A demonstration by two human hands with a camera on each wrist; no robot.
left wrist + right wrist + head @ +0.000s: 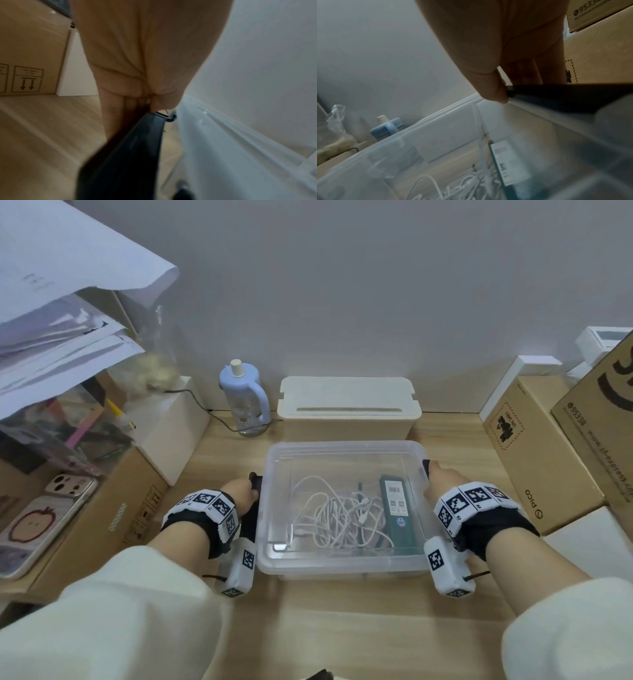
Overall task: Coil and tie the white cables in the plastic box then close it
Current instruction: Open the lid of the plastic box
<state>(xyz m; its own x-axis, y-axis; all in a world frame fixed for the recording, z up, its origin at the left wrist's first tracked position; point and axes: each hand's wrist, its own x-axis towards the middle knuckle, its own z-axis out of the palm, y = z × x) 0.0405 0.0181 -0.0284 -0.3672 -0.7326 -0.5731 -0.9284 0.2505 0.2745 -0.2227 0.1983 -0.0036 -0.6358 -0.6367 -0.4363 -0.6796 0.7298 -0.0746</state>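
A clear plastic box (346,563) on the worktop (342,628), its lid on and tangled white cables (337,518) inside, is pinched at its black side latches (255,484) by the left hand (239,491) and right hand (442,481); unevenly released latches could jolt the box.

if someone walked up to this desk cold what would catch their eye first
Probably the clear plastic box in the middle of the wooden desk, with a loose tangle of white cables and a dark green device lying inside it under the lid. Next, the left hand and right hand, each gripping a black latch on the box's opposite sides.
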